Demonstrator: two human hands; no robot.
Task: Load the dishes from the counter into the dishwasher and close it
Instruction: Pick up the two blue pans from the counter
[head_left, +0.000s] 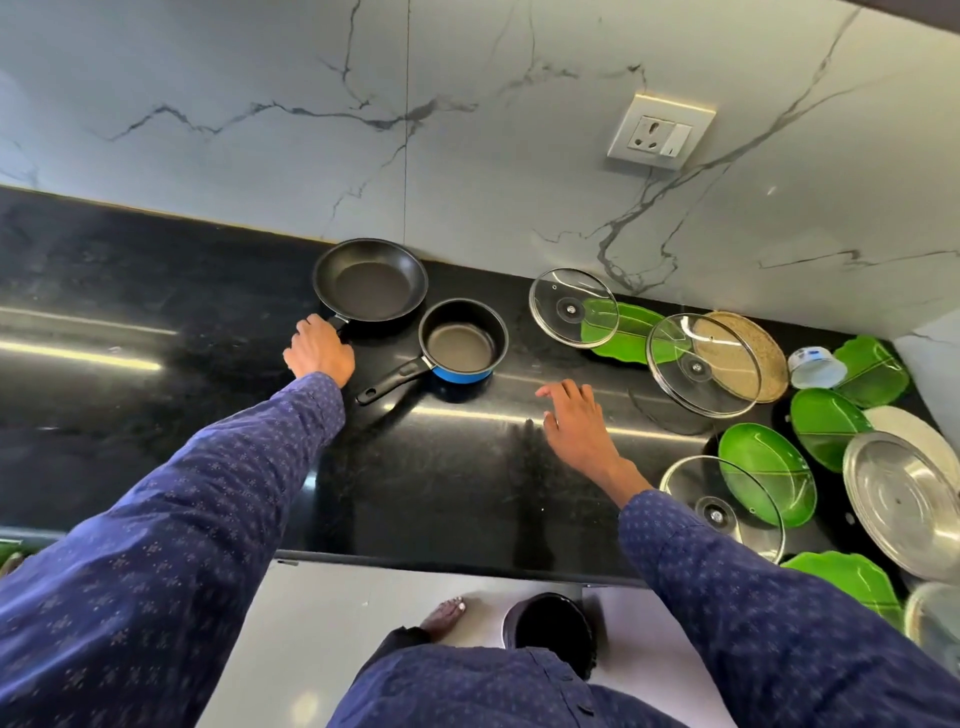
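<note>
A black frying pan sits on the black counter near the wall. My left hand grips its handle. Beside it stands a small blue saucepan with a black handle pointing toward me. My right hand hovers over the counter with fingers spread, holding nothing. To the right lie three glass lids, several green plates, a steel plate, a white plate and a tipped white cup. The dishwasher is out of view.
A marble backsplash with a wall socket rises behind the counter. On the pale floor below the counter edge stands a dark bin, next to my bare foot. A brown woven mat lies under one lid.
</note>
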